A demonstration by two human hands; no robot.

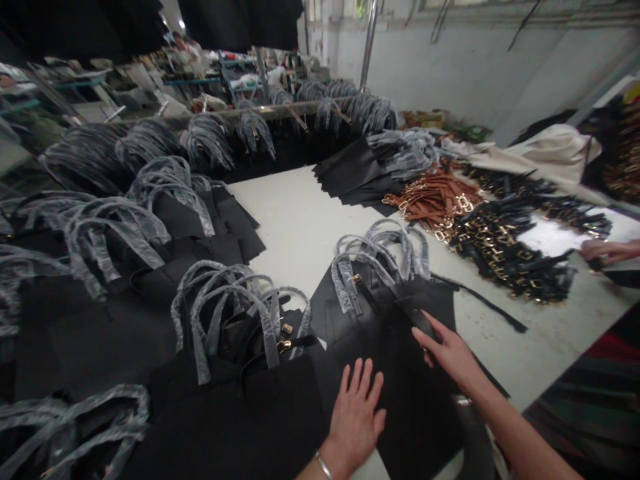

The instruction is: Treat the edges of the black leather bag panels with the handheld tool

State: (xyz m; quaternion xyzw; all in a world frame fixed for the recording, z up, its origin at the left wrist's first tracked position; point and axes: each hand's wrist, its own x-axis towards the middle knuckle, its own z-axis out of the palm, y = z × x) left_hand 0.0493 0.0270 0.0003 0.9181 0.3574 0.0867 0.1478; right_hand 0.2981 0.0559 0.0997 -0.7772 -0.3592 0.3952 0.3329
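Observation:
My left hand (357, 412) lies flat with its fingers spread on black bag panels (240, 417) at the lower middle. My right hand (447, 353) pinches a narrow dark piece (423, 322) between thumb and fingers, over another black panel (400, 387). What exactly the dark piece is, I cannot make out. Just beyond it, plastic-wrapped handles (383, 250) arch up from the stacked panels. A second group of wrapped handles (240, 300) with gold buckles (285, 345) stands left of my hands.
Brown straps with gold clasps (440, 193) and a heap of black straps (510, 243) lie at the right. A co-worker's hand (610, 252) reaches in there. More panels with wrapped handles (100, 227) fill the left side. Wrapped handle bundles (205, 140) hang over a rail behind.

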